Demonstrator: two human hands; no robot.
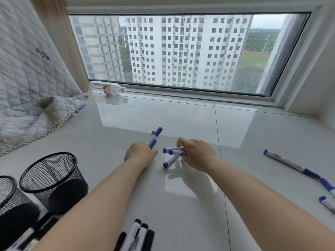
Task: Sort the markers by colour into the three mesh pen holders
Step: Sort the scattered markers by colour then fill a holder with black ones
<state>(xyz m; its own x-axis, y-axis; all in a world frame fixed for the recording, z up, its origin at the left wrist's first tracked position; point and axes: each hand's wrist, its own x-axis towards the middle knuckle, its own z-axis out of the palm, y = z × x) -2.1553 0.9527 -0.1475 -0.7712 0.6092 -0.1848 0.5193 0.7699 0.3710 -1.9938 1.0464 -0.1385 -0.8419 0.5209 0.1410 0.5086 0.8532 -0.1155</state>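
My left hand [140,153] grips a few blue-capped markers [155,135] that stick out beyond its knuckles, above the glossy sill. My right hand [196,153] holds three blue markers [172,152] whose caps point left; the lowest one [168,161] slants down toward the surface. More blue markers [290,163] lie at the right, one partly cut off at the edge [327,202]. Black markers [137,234] lie at the bottom centre. Two black mesh pen holders stand at the lower left, one nearer the middle [54,180] and one at the frame edge [10,200].
A quilted grey blanket [30,87] covers the left side, with a blue marker [80,108] at its hem. An empty plastic bottle [108,87] lies by the window frame. The white tiled sill [181,120] stretches toward the window.
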